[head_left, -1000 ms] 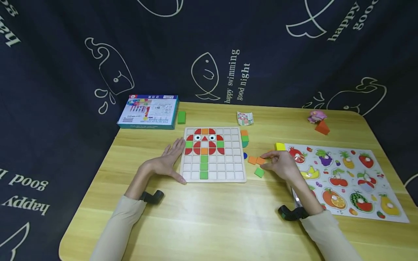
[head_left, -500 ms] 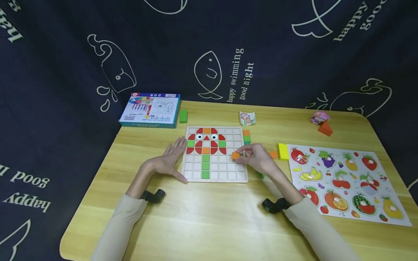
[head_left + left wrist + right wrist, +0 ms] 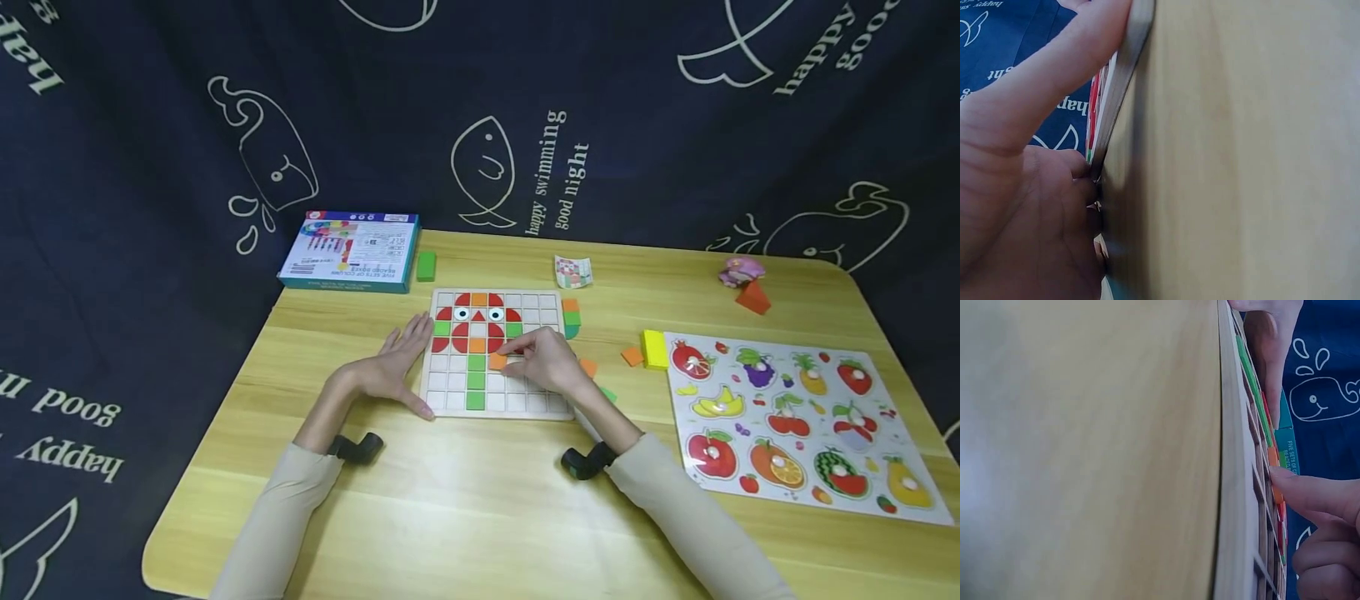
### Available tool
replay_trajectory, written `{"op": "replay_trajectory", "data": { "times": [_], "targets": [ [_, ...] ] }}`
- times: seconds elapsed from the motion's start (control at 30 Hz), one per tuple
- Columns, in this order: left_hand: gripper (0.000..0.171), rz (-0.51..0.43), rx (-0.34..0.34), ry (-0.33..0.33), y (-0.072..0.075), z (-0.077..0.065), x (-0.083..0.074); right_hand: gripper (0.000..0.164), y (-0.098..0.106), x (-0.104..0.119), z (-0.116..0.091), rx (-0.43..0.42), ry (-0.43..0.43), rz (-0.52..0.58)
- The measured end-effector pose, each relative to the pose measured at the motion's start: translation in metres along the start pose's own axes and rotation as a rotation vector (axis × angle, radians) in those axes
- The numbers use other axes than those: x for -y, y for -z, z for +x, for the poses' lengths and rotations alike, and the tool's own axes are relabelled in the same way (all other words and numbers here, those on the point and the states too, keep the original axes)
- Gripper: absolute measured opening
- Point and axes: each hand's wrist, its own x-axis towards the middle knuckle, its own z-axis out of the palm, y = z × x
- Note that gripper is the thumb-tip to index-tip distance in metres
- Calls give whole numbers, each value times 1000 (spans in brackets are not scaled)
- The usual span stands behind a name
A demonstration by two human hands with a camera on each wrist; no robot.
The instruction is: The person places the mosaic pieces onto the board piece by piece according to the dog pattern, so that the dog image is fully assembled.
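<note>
A white gridded board (image 3: 534, 317) lies flat on the table, bearing a figure of red pieces (image 3: 442, 344), orange and green squares and two round eye pieces. Below it runs a column of green tiles (image 3: 476, 382). Thumb and fingers of my right hand (image 3: 553, 361) pinch an orange square tile (image 3: 497, 361) over the board, just right of the top green tile. Whether that tile is seated in a cell cannot be told. My left hand (image 3: 386, 372) rests against the board's left side, fingers spread and thumb at the near corner. In the left wrist view, its thumb (image 3: 1054, 75) touches the board's edge.
Right of the board lie stacked tiles (image 3: 572, 313), an orange tile (image 3: 632, 357), a partly hidden green tile (image 3: 609, 395) and a yellow block (image 3: 655, 350). Beyond is a fruit puzzle board (image 3: 806, 425). A blue-edged box (image 3: 348, 254), green block (image 3: 426, 267) and picture card (image 3: 573, 272) stand behind.
My right hand has picked up an orange tile from the table right of the board and carried it left over the board. Another orange tile now lies farther right. My left hand stays put.
</note>
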Motion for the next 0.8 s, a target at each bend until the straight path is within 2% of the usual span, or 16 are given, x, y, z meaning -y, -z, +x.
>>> {"op": "replay_trajectory", "data": {
  "times": [0.27,0.33,0.43,0.63,0.8],
  "targets": [
    [146,8,2,-2,0,1,-2,24,3,-5,-3,14,37,56],
    [146,11,3,-4,0,1,-2,26,12,-8,-8,-8,42,48],
    [146,12,3,-8,-1,1,-1,29,36,-17,-22,-94,44,-9],
    [146,11,-3,1,-2,-2,1,40,85,-56,-57,-264,-63,-216],
    [145,16,-7,-16,-1,-1,-1,46,98,-79,-73,-292,-171,-253]
  ]
}}
